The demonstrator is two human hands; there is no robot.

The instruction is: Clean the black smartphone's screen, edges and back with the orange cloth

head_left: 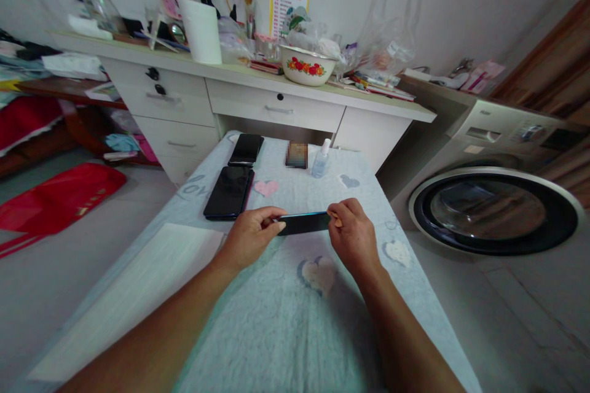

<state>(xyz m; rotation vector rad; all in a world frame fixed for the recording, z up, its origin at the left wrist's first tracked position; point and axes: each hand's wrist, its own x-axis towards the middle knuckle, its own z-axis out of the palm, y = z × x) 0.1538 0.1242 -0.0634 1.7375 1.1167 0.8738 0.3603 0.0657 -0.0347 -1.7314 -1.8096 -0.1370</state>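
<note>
My left hand (255, 232) pinches one end of a dark smartphone (304, 224) between thumb and fingers. The phone is held tilted above the cloth-covered table, its long edge catching light. At its other end, my right hand (353, 233) is closed around a small tan-orange piece (335, 218), pressed against or very near the phone's edge. Fingers cover most of that piece, so its kind is unclear. Beyond the left hand lie a black phone (229, 192) and, farther back, another stack of dark phones (246, 149).
A clear spray bottle (320, 159) stands near the table's far edge, beside a small blurred card-like item (297, 155). A white strip (138, 301) lies along the left side of the tablecloth (286, 331). Behind are a cluttered desk (313, 107) and a washing machine (493, 196).
</note>
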